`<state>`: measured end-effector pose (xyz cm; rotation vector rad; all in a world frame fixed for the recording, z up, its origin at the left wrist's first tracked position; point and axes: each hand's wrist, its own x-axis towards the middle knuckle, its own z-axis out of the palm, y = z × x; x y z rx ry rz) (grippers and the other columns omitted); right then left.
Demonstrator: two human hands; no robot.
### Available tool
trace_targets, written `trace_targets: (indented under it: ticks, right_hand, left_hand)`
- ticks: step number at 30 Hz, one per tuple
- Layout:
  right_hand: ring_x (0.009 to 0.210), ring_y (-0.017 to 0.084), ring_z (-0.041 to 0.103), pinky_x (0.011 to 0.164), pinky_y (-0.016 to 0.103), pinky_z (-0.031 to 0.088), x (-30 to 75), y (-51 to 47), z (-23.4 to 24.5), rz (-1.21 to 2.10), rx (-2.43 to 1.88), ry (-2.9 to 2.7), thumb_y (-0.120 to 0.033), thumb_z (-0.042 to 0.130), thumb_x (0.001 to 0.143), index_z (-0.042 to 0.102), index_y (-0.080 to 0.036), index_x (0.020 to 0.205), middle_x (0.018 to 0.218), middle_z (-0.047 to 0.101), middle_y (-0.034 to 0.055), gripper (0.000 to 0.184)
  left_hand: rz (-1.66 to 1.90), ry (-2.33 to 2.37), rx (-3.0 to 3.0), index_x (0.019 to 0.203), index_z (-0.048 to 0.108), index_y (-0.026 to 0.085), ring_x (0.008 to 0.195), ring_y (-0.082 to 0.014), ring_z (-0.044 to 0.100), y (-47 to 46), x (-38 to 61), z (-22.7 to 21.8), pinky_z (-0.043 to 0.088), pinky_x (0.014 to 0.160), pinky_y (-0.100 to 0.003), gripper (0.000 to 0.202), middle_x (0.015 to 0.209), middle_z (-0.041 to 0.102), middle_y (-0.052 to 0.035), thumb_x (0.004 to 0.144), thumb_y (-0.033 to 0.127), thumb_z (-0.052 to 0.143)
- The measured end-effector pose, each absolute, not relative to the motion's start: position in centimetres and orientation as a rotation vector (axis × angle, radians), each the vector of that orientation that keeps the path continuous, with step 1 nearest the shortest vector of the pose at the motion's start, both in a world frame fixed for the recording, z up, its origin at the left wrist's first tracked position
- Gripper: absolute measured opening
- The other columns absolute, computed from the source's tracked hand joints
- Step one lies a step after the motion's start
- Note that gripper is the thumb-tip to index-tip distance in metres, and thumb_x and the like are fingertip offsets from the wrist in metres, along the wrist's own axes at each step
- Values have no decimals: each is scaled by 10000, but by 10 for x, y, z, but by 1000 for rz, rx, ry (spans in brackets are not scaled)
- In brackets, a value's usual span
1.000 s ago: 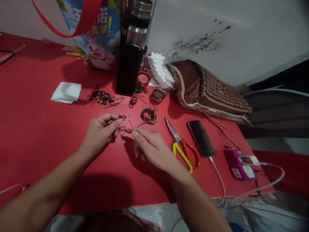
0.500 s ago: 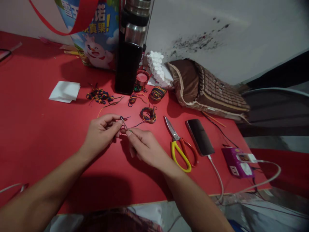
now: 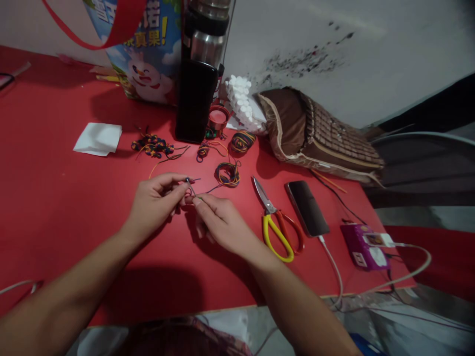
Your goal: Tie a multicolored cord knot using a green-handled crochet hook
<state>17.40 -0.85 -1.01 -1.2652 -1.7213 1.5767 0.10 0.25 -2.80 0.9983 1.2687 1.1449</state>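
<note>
Over the red table (image 3: 55,198), my left hand (image 3: 154,202) pinches a small knot of dark multicoloured cord (image 3: 188,182) between thumb and fingers. Touching it from the right, my right hand (image 3: 218,222) is closed in a pinch on a thin metal needle-like tool (image 3: 193,190) whose tip meets the knot. A strand of the cord runs right to a small coil of multicoloured cord (image 3: 227,174) lying just beyond my hands.
Yellow-and-red scissors (image 3: 276,222), a dark phone (image 3: 307,207) on a white cable and a purple power strip (image 3: 365,247) lie to the right. Behind stand a black flask (image 3: 196,94), a printed bag (image 3: 144,54), more cord bundles (image 3: 152,146), a white paper (image 3: 98,138) and a brown cushion (image 3: 319,133).
My right hand has moved left and closer to my left hand, bringing the thin tool's tip up to the knot. My left hand has stayed almost still.
</note>
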Motion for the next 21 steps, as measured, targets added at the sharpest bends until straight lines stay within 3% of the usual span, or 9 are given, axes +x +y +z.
trace_targets:
  ticks: [6, 13, 21]
  right_hand:
    - [408, 74, 496, 484, 206, 377, 172, -8, -17, 1631, -1259, -1659, -454, 393, 1131, 630, -198, 954, 570, 639, -54, 391]
    - [405, 73, 501, 485, 207, 375, 171, -9, -20, 1604, -1276, -1660, -443, 383, 1139, 601, -207, 892, 572, 655, -46, 405]
    - [503, 94, 589, 580, 232, 431, 172, -7, -21, 1372, -1306, -1847, -414, 375, 1148, 587, -215, 917, 648, 664, -34, 371]
  left_hand:
    - [1142, 1132, 783, 905, 824, 147, 411, -68, 489, 7, 0, -31, 391, 351, -182, 196, 638, 694, 6, 768, 280, 867]
    - [1130, 1117, 787, 856, 849, 154, 455, -61, 505, 6, 0, -35, 403, 399, -164, 118, 629, 687, -2, 784, 247, 864]
    - [1118, 1010, 759, 1015, 900, 221, 531, -61, 544, 6, -2, -37, 430, 473, -157, 205, 683, 705, 1, 812, 224, 877]
